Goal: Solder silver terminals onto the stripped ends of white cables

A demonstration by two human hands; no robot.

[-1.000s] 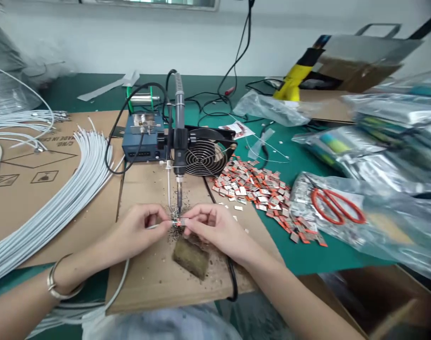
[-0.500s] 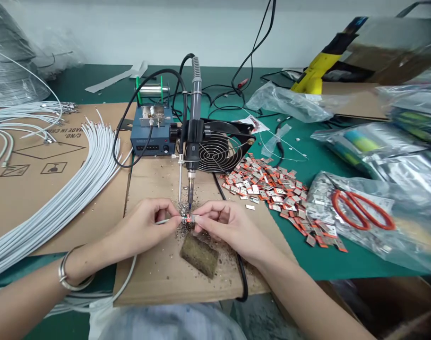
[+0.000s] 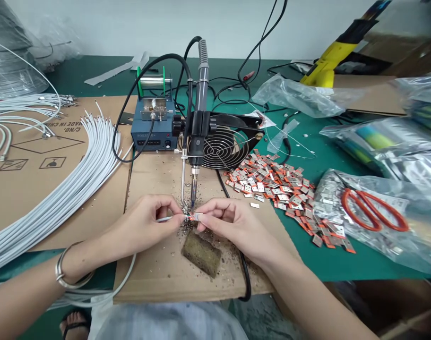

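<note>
Between thumb and forefinger, my left hand (image 3: 158,219) pinches the end of a white cable (image 3: 165,219). My right hand (image 3: 220,218) pinches a small metal USB connector (image 3: 197,216) with an orange-red part. Cable end and connector meet just under the tip of a soldering iron (image 3: 194,186), which is clamped upright in a stand. Whether the tip touches the joint I cannot tell. Below my fingers lies a worn brown sponge (image 3: 201,253) among solder specks on the cardboard (image 3: 155,283).
Behind the iron stand a blue soldering station (image 3: 153,130), a solder spool (image 3: 154,82) and a black fan (image 3: 224,144). At right are a pile of connectors (image 3: 275,184), orange-handled scissors (image 3: 374,210) and a yellow heat gun (image 3: 329,61). White cables (image 3: 77,189) are bundled at left.
The camera view has shifted slightly, so items at right appear farther right and the foot at lower left now shows. Both hands keep their grips beneath the iron.
</note>
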